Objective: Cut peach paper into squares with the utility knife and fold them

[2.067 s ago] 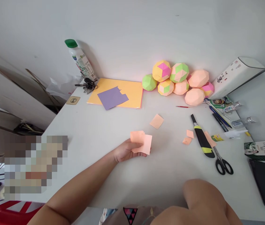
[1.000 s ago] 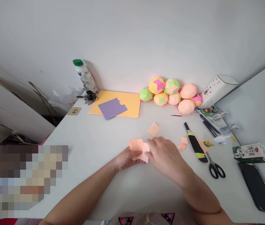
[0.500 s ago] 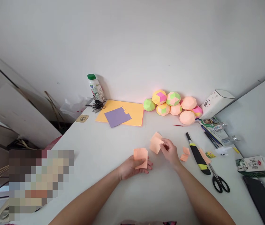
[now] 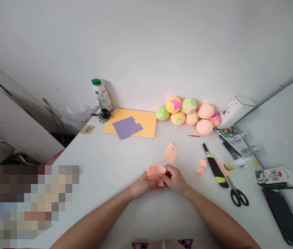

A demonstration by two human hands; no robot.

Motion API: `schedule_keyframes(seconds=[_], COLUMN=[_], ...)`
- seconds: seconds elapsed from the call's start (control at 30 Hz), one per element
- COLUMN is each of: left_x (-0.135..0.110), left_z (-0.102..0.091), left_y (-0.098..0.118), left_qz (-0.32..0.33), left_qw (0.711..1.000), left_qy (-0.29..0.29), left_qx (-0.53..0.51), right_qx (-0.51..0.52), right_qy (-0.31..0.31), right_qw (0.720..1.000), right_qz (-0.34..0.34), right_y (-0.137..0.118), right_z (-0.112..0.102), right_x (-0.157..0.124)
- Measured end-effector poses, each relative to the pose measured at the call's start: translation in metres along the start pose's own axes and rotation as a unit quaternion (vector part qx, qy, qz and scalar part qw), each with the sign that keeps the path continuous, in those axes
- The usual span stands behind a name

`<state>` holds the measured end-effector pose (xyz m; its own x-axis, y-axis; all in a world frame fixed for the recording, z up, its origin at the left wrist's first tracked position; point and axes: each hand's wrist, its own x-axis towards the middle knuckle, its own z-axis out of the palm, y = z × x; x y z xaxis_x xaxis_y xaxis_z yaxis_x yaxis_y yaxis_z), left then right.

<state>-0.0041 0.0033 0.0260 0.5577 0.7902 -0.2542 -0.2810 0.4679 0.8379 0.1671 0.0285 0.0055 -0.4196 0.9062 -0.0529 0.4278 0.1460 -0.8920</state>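
A small stack of peach paper squares (image 4: pixel 154 173) is held in my left hand (image 4: pixel 141 185), above the middle of the white table. My right hand (image 4: pixel 176 180) pinches the stack's right side between thumb and fingers, so both hands are closed on it. Just beyond them, a few loose peach paper pieces (image 4: pixel 171 154) lie overlapping on the table. Two small peach scraps (image 4: pixel 201 166) sit to the right of my right hand.
On the right lie a saw-like tool with a black and yellow handle (image 4: pixel 217 171), scissors (image 4: pixel 237 195), a milk carton (image 4: pixel 276 177) and a black phone-like slab (image 4: pixel 281 214). Faceted paper balls (image 4: pixel 204 127), orange sheets (image 4: pixel 146 124) with purple paper (image 4: pixel 127 128), and a bottle (image 4: pixel 103 97) stand along the wall.
My right hand has let go of the loose peach paper beyond and come back toward me, left, onto the stack in my left hand. The view has shifted slightly.
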Motion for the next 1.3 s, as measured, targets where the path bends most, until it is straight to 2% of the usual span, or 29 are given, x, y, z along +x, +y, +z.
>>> schedule_keyframes(seconds=[0.3, 0.43, 0.6, 0.7, 0.83, 0.9, 1.0, 1.07, 1.13, 1.2, 1.3], left_x=[-0.002, -0.002, -0.001, 0.001, 0.003, 0.003, 0.003, 0.002, 0.002, 0.002, 0.001], left_z=[-0.004, -0.007, -0.008, -0.008, -0.009, -0.009, -0.01, -0.01, -0.01, -0.009, -0.006], left_y=[0.005, 0.001, -0.002, -0.004, -0.008, -0.01, -0.011, -0.012, -0.012, -0.011, -0.008], left_qz=[-0.02, -0.019, -0.008, -0.001, -0.017, -0.024, -0.026, -0.024, -0.022, -0.02, -0.011], left_qw=[0.997, 0.996, 0.994, 0.994, 0.989, 0.987, 0.988, 0.988, 0.989, 0.991, 0.996], left_qy=[-0.029, -0.003, 0.001, 0.009, 0.069, 0.078, 0.079, 0.079, 0.079, 0.073, 0.047], left_qx=[-0.064, -0.087, -0.106, -0.109, -0.131, -0.136, -0.132, -0.127, -0.12, -0.109, -0.078], right_qx=[0.008, 0.025, -0.009, -0.019, -0.044, -0.069, -0.174, -0.234, -0.216, -0.145, -0.058], right_qy=[0.01, -0.009, 0.024, 0.068, 0.165, 0.208, 0.286, 0.321, 0.296, 0.212, 0.095], right_qw=[1.0, 1.0, 1.0, 0.997, 0.985, 0.975, 0.942, 0.917, 0.924, 0.951, 0.98], right_qz=[0.001, 0.005, -0.011, -0.004, 0.022, 0.026, 0.011, -0.03, -0.105, -0.171, -0.166], right_y=[0.007, 0.009, 0.008, 0.008, 0.016, 0.023, 0.028, 0.024, 0.016, 0.008, 0.003], right_z=[-0.006, -0.008, -0.008, -0.013, -0.026, -0.031, -0.033, -0.029, -0.024, -0.016, -0.004], right_x=[0.005, 0.007, 0.007, 0.01, 0.018, 0.022, 0.024, 0.02, 0.014, 0.006, -0.001])
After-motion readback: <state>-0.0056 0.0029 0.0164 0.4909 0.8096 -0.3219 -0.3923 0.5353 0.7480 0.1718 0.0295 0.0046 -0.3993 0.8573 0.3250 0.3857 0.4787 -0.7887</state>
